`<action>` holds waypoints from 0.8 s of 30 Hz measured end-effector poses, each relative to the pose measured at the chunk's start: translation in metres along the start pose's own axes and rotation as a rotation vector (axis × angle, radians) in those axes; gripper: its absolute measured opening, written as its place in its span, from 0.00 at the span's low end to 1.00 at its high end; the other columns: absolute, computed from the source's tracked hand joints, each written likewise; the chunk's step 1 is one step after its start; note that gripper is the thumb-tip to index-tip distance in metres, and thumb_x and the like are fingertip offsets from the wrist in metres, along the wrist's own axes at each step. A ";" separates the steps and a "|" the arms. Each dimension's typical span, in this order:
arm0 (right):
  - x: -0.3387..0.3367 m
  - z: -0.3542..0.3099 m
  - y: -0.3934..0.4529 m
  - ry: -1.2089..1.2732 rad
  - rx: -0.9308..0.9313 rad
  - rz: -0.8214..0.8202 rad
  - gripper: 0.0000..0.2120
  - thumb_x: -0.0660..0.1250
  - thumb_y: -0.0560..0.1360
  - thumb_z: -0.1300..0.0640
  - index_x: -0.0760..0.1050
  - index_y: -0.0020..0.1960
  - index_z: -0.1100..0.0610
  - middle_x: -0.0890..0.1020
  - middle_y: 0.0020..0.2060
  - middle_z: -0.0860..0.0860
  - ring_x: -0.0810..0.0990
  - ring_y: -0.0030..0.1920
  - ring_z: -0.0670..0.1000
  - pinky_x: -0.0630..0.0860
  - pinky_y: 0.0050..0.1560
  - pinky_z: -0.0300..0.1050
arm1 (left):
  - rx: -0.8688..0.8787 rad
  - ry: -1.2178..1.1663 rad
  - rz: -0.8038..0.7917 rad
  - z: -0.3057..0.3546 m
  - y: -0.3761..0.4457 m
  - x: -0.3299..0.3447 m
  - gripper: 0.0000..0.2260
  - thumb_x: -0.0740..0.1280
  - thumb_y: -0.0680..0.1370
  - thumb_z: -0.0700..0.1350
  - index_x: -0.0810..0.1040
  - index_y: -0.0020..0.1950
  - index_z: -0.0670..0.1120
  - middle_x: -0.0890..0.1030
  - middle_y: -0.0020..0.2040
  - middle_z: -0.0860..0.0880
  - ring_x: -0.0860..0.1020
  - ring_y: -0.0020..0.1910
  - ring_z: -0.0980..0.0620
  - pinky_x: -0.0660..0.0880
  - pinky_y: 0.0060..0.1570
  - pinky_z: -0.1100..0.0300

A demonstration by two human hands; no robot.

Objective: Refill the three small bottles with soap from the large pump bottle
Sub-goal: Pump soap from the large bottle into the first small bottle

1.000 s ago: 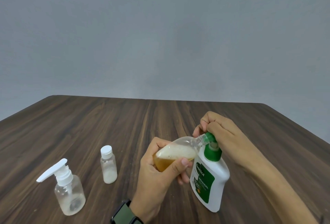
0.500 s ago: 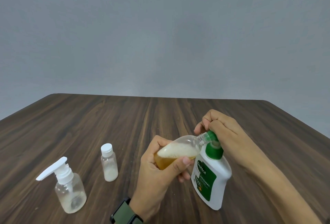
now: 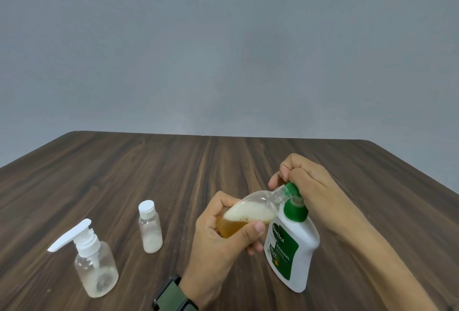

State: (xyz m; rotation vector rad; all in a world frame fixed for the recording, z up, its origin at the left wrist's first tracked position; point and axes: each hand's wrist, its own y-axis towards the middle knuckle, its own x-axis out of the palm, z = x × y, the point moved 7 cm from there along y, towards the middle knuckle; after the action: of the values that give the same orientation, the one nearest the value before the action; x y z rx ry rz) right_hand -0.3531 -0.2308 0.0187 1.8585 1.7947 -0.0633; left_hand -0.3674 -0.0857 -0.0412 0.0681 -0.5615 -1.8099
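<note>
My left hand grips a small clear bottle tilted on its side, holding amber soap with white foam on top. Its open neck meets the green pump nozzle of the large white pump bottle, which stands tilted on the table at the right. My right hand has its fingers curled over the green pump head. A small capped bottle with white foam at its bottom stands upright at centre left. A clear bottle with a white pump top stands at the near left, nearly empty.
The dark wooden table stretches back to a plain grey wall. A green watch strap sits on my left wrist at the bottom edge.
The view has shifted slightly. The large pump bottle and both hands sit a little lower and farther right in the picture; the grips are unchanged.
</note>
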 end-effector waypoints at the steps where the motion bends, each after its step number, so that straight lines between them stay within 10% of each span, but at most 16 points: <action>1: 0.001 0.002 -0.001 0.014 0.003 0.007 0.10 0.54 0.75 0.58 0.68 0.37 0.59 0.81 0.39 0.57 0.76 0.35 0.45 0.72 0.38 0.45 | 0.001 0.007 0.007 0.000 0.000 -0.001 0.16 0.79 0.59 0.53 0.77 0.39 0.50 0.84 0.38 0.42 0.80 0.27 0.50 0.76 0.26 0.61; 24: 0.003 0.004 0.000 0.054 0.012 -0.035 0.08 0.54 0.68 0.54 0.69 0.34 0.54 0.81 0.39 0.56 0.76 0.36 0.47 0.72 0.40 0.48 | 0.008 0.047 -0.024 0.007 0.004 -0.005 0.19 0.79 0.56 0.57 0.78 0.39 0.51 0.83 0.38 0.42 0.80 0.28 0.49 0.76 0.27 0.60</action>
State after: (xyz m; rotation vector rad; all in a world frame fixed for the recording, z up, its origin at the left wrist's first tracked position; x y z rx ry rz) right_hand -0.3511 -0.2296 0.0143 1.8538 1.8675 -0.0368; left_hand -0.3651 -0.0798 -0.0344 0.1227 -0.5362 -1.8244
